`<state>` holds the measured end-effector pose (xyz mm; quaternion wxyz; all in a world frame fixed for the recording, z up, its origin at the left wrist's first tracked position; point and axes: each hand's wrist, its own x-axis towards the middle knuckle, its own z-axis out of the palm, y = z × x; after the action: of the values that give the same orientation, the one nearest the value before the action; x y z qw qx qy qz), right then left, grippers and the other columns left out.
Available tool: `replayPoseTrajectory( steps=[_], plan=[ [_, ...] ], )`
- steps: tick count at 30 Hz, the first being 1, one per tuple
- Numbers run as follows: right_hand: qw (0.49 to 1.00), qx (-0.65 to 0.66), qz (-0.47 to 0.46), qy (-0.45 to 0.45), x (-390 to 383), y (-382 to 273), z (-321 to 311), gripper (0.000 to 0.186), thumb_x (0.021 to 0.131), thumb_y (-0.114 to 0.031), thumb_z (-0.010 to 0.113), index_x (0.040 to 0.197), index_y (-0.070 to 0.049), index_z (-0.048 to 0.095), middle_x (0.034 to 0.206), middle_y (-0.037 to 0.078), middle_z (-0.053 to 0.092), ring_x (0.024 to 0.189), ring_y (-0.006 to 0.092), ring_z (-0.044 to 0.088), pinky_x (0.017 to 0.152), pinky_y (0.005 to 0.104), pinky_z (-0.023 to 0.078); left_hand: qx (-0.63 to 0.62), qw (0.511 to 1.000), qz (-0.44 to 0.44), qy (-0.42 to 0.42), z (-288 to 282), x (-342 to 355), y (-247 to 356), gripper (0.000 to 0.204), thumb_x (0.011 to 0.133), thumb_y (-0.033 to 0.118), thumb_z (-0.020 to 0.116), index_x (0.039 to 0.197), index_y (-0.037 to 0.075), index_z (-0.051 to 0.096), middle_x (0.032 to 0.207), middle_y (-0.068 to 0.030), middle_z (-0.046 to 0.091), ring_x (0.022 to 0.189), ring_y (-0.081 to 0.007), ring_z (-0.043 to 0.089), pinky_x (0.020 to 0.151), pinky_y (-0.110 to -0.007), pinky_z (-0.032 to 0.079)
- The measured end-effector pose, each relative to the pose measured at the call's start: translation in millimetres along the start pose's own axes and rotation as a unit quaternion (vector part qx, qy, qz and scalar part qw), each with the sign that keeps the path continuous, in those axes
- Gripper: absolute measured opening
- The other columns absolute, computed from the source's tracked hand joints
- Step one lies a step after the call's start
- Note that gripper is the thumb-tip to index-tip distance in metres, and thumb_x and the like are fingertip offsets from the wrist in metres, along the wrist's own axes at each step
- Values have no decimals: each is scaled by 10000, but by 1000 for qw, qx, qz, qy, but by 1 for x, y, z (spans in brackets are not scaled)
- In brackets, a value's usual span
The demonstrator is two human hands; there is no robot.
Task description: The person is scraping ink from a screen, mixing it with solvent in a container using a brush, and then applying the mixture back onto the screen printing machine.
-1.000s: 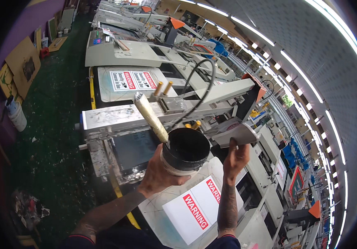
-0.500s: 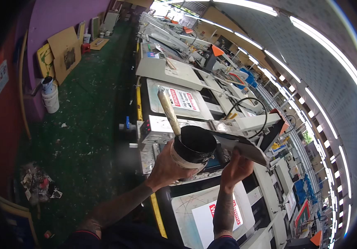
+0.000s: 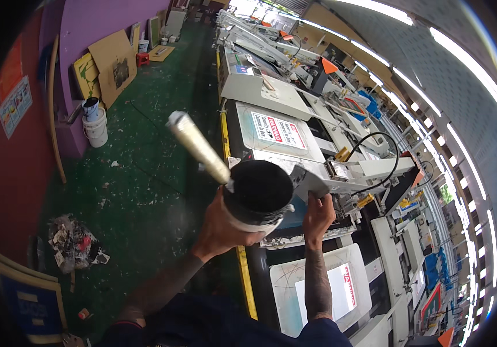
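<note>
My left hand wraps round a tub whose inside is coated with black ink. The tub is tipped, its mouth facing me. A stick handle wrapped in pale tape juts out over the tub's left rim; its lower end is hidden inside. In my right hand, a flat grey scraper blade is pinched between thumb and fingers, close by the tub's right rim. Whether blade and rim touch, I cannot tell. Below the hands, a white sheet with red print lies on a pale printing board.
Another printed sheet rests on a farther board. Printing machines run along the right, with a black cable looping above one. A yellow rail edges the line. Left, on the green floor, are a rubbish heap and a white bucket.
The scraper blade has come left toward me, nearer the tub's rim. The tub is tipped more toward my view, and its taped stick leans farther left. The whole view has shifted slightly.
</note>
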<state>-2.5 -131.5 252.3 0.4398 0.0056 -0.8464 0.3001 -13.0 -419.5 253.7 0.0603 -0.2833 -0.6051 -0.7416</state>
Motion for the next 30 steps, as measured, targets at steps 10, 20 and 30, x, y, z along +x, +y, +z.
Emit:
replayPoseTrajectory(
  steps=[10,20,30],
  plan=[
    [929,347,98,80,13,-76,19,214,1046,-101,674,1222,12,628,1067,16,684,961,66,611,841,215,485,-37,998,-53,14,-25,-24,-40,951,635,171,954,1432,9,461,1297,-123,674,1160,-197,678,1041,-360,548],
    [931,351,32,94,9,-77,29,154,1052,-65,644,1167,36,624,1079,91,696,987,165,680,869,297,548,-82,993,-65,51,-25,-16,-41,922,660,249,970,1394,18,461,1284,-115,663,1164,-198,671,1039,-365,548],
    [960,194,-196,-49,51,-85,27,343,827,168,619,1150,64,673,972,182,744,947,306,739,1010,431,569,31,998,-51,34,-39,-7,-30,930,652,242,966,1392,14,451,1313,-124,644,1180,-202,660,1045,-370,544]
  ],
)
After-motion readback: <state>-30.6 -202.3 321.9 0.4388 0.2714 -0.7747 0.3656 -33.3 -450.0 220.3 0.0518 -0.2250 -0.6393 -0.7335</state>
